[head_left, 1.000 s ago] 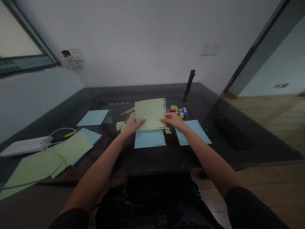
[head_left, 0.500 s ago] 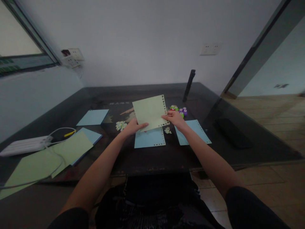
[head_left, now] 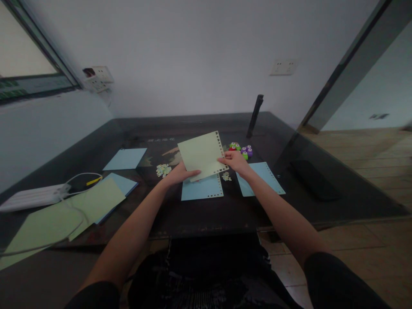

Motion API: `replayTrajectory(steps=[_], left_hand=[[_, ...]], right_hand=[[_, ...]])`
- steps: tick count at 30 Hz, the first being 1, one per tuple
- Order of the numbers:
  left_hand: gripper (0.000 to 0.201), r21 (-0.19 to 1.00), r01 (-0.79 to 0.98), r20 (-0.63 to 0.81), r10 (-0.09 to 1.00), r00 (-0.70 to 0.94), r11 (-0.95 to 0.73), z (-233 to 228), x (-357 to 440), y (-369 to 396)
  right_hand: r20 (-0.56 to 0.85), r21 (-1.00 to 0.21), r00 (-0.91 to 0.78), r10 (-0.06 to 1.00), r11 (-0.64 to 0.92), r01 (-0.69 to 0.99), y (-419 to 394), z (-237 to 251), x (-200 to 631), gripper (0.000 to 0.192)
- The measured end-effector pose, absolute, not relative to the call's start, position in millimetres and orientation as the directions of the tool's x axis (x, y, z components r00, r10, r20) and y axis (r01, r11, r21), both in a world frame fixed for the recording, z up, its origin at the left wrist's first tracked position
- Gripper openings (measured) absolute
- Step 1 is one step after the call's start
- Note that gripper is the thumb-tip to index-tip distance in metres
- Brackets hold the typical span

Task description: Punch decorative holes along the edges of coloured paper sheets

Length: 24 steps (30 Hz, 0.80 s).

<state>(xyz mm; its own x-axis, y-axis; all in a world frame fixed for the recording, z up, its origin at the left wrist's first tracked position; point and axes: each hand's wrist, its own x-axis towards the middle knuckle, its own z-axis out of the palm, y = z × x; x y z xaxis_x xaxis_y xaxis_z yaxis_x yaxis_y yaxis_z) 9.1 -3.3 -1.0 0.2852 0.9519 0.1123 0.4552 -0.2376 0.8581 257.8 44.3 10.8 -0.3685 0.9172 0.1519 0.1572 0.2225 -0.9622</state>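
Left hand (head_left: 180, 174) and right hand (head_left: 236, 159) pinched a tilted green sheet (head_left: 202, 154) at its near corners. It hid the far edge of a blue sheet (head_left: 202, 189); fingertips under the paper were not visible.

Daylight is coming in dimly from the window (head_left: 25, 56) at left; the dark table (head_left: 199, 210) is glaring faintly, edges are bending, and everything is looking soft.

A dark counter (head_left: 225, 210) is seen from a single head-worn camera, aimed forward and down from the near edge. Both forearms are taken in at close range, while the far wall (head_left: 193, 56) is caught beyond.
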Motion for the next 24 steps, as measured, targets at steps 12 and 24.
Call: replayTrajectory(steps=[12, 24], left_hand=[[0.045, 0.834, 0.504, 0.098, 0.959, 0.267, -0.226, 1.7, 10.5, -4.4], [0.045, 0.818, 0.531, 0.077, 0.958, 0.275, -0.218, -1.0, 9.6, -3.4]], right_hand=[[0.110, -0.976, -0.396, 0.911, 0.174, 0.130, 46.8, 7.3, 257.4, 0.017], [0.085, -0.982, -0.389, 0.917, 0.143, 0.121, 49.7, 1.8, 256.4, 0.024]])
